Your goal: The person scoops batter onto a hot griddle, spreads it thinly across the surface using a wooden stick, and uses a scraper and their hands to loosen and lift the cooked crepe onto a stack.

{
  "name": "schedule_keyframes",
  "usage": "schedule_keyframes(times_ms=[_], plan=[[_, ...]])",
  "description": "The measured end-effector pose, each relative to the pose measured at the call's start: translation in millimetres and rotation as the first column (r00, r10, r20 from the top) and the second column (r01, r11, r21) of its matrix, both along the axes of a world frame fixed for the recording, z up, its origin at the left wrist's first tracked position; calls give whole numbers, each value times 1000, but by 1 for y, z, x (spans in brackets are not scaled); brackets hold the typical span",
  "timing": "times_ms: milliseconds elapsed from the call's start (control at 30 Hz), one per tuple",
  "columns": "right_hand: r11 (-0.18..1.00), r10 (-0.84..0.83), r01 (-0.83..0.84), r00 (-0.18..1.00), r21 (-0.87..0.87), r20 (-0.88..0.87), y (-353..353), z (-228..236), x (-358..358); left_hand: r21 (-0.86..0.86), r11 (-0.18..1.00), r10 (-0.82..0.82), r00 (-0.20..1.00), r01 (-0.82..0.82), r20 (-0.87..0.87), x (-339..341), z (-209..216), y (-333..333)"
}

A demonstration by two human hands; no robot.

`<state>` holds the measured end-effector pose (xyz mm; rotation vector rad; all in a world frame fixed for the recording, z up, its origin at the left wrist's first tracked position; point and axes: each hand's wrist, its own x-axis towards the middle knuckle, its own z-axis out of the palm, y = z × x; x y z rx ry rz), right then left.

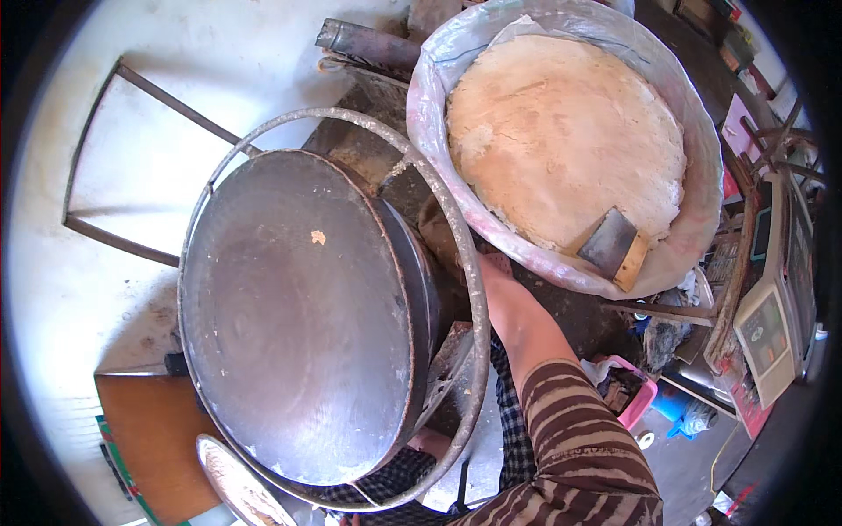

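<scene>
A large round dark metal griddle (298,316) fills the middle left, tilted, with a small pale crumb of dough (317,237) stuck on its surface. A wide metal ring (478,342) circles it. From the lower right my right arm, in a brown striped sleeve, reaches forward beside the ring. My right hand (496,265) is low between the ring and the dough basin, its fingers hidden behind the ring and griddle. Under the griddle's near right edge a patch of skin shows, seemingly my left hand (430,442), mostly covered; its fingers cannot be made out.
A basin lined with plastic (430,114) holds a broad mass of pale dough (561,131) at the far right. On the dough lies a scraper with a wooden handle (631,261). A scale (765,331) stands at right, near a pink container (645,403). A round pale-surfaced pan (232,486) sits near left.
</scene>
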<state>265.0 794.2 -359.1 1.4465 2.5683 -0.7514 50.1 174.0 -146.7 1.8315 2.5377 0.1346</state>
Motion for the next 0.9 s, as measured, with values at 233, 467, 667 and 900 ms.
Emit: schedule_keyframes(times_ms=[233,467,667,900], plan=[[999,-18,24,987,-35,160,1,21,-10,-4,999,-37,998,37,52,-5,-19,14],[997,-30,52,953,-64,302,8,49,-2,0,997,-72,993,72,89,-8,-30,26],[994,-23,65,914,-89,405,8,72,-2,2,996,-87,990,88,107,-8,-34,35],[989,-9,82,866,-124,501,7,100,1,-3,994,-104,989,105,107,-10,-28,46]])
